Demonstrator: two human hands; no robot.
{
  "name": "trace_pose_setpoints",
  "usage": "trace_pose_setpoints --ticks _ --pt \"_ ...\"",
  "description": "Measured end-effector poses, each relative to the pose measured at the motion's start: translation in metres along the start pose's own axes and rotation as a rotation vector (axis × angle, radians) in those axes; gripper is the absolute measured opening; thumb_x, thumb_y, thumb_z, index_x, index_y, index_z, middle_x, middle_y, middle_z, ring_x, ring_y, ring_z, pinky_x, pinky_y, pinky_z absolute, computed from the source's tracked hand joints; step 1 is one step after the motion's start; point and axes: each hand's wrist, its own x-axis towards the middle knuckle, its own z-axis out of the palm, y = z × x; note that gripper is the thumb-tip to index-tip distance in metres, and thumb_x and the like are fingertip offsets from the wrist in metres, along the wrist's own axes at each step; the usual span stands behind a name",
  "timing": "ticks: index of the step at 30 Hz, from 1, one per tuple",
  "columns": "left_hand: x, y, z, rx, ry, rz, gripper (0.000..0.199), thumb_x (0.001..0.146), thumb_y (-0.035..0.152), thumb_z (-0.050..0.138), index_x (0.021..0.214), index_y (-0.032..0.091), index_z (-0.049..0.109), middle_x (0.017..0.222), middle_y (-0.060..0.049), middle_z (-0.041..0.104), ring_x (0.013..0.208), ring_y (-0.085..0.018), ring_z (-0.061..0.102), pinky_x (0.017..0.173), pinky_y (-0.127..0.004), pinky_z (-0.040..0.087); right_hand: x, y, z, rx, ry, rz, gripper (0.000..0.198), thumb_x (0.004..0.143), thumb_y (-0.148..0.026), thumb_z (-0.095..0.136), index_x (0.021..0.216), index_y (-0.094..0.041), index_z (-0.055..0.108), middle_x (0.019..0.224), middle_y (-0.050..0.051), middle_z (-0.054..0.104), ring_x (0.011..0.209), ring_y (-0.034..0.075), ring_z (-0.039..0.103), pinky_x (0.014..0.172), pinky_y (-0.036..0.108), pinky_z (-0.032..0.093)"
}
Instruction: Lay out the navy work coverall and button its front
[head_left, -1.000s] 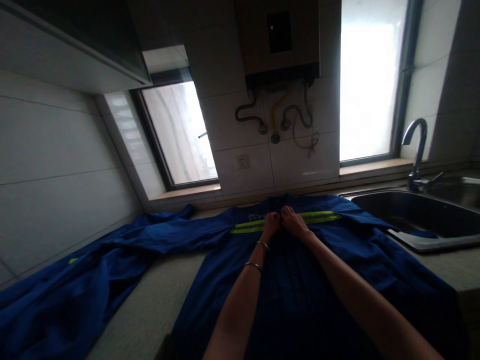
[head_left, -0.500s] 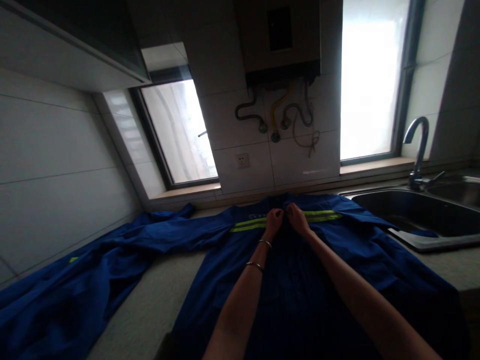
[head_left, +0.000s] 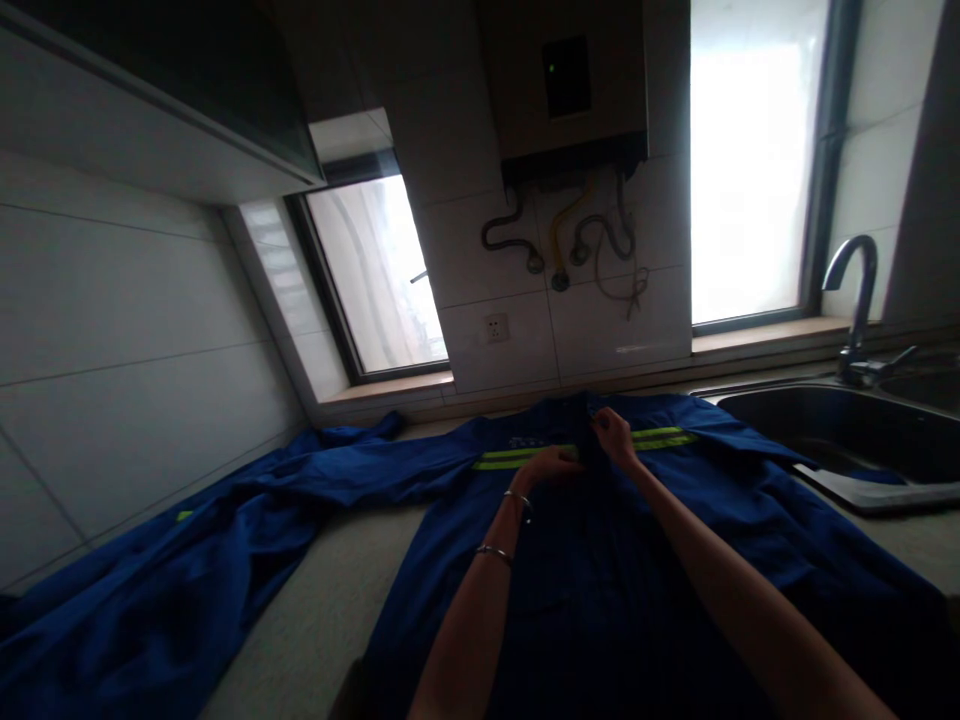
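A dark blue work jacket with yellow-green stripes across its chest lies spread over the counter, collar toward the wall. Near the collar, my right hand pinches the edge of the front opening, which is raised a little. Lower and to the left, my left hand lies on the chest by the stripe, its fingers reaching to the front opening; shadow hides the fingertips, so their grip does not show. Two bracelets circle my left forearm. The jacket's right-hand sleeve reaches the sink's edge.
More blue clothing is heaped on the counter at left. A sink with a curved tap stands at right. Above hang a water heater and hoses. An upper cabinet juts out at top left.
My hands have moved apart. The left has slid down from the collar area onto the chest, while the right stays near the collar holding the edge. The view has shifted slightly.
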Motion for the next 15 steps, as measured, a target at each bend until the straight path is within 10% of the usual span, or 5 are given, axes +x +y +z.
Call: trace_pose_setpoints --ticks 7,15 --pt "0.0 -0.004 0.014 -0.11 0.166 -0.049 0.019 0.075 0.022 0.058 0.059 0.011 0.056 0.044 0.005 0.043 0.04 -0.006 0.036 0.043 -0.02 0.025 -0.019 -0.053 -0.014 -0.271 -0.168 -0.149 0.01 0.075 -0.022 0.056 0.081 -0.021 0.064 0.102 0.005 0.052 0.095 0.017 0.051 0.075 0.024 0.041" --pt "0.003 -0.009 0.013 -0.141 0.182 -0.053 0.022 0.077 0.024 0.055 0.059 0.012 0.054 0.049 0.004 0.044 0.04 -0.005 0.036 0.043 -0.02 0.026 -0.049 -0.081 -0.04 -0.332 -0.503 -0.208 0.009 0.078 -0.022 0.054 0.082 -0.019 0.062 0.084 0.002 0.059 0.081 0.014 0.055 0.073 0.022 0.039"
